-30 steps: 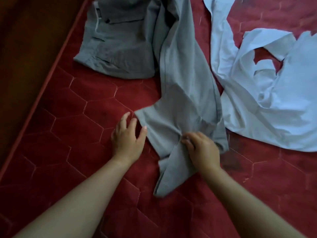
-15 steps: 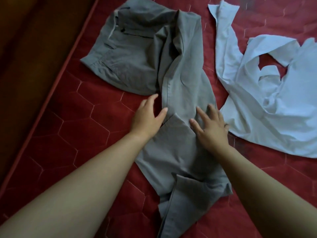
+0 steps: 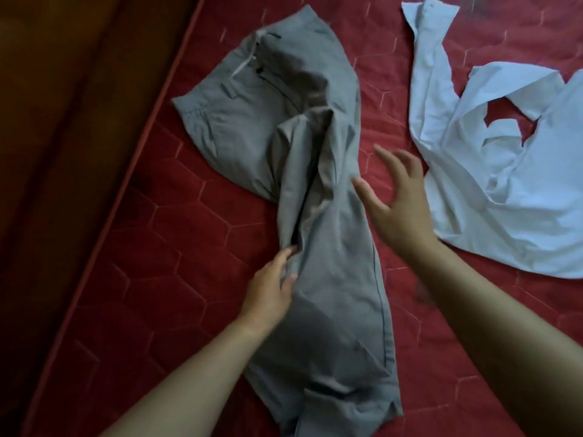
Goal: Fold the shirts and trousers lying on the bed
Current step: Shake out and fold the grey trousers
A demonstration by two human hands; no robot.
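Grey trousers (image 3: pixel 334 266) lie crumpled down the middle of the red mattress (image 3: pixel 151 247), waistband at the far end and leg hems near me. My left hand (image 3: pixel 271 288) grips a raised fold on the left edge of the trouser leg. With fingers spread and holding nothing, my right hand (image 3: pixel 400 206) hovers just right of the leg. A white shirt (image 3: pixel 511 190) lies rumpled and unfolded at the right, one sleeve stretched toward the far end.
The mattress's left edge (image 3: pixel 126 190) runs diagonally, with dark brown wood (image 3: pixel 56 152) beyond it. Bare red mattress shows to the left of the trousers and between the two garments.
Both hands slid up the trouser leg from the hem end. My left hand has taken hold of a fold, and my right hand has lifted off the cloth to the right.
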